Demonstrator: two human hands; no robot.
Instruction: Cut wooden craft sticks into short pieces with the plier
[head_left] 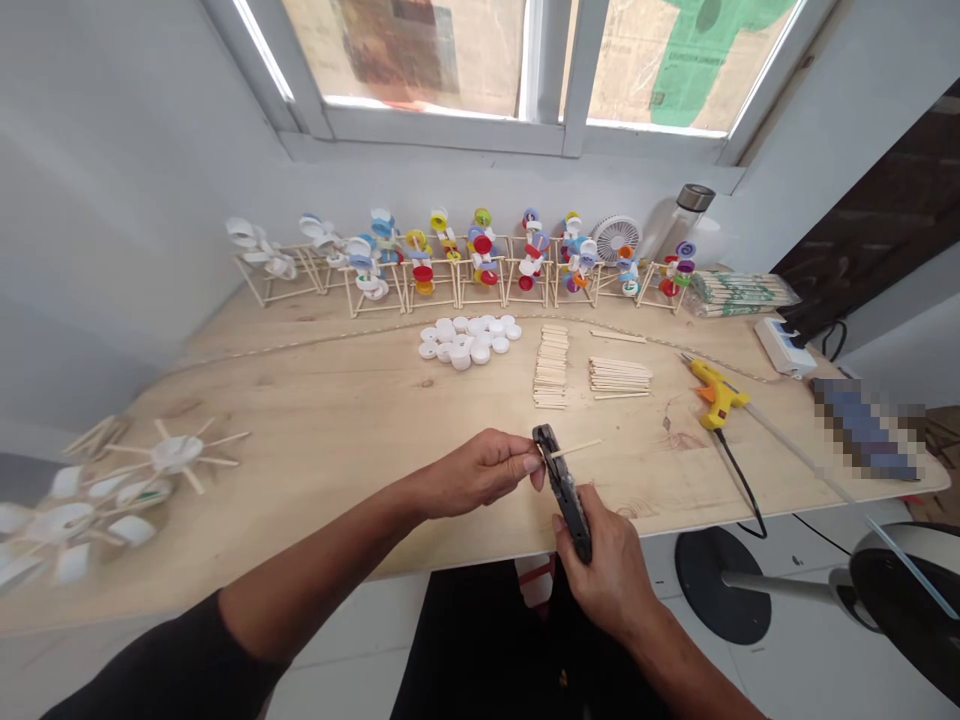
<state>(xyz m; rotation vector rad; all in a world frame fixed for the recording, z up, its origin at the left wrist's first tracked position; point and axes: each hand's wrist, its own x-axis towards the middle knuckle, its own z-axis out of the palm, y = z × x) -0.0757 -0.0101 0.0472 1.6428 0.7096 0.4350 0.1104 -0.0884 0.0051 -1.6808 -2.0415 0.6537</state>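
Head view, clock positions taken from the hands: a white-cap stick wheel (176,455) lies blurred at 9 o'clock on the bench (300,420). The left hand (472,475) has its fingers closed in a tight pinch on a thin wooden stick (577,448), held across the end of a black hand tool (564,490). The right hand (607,570) wraps that tool's handles. White bottle caps (465,340), 12 o'clock, sit clustered; craft sticks (551,365), 1 o'clock, lie squared in stacks, like kept with like, within reach. Yellow hot glue gun (716,393), 2 o'clock.
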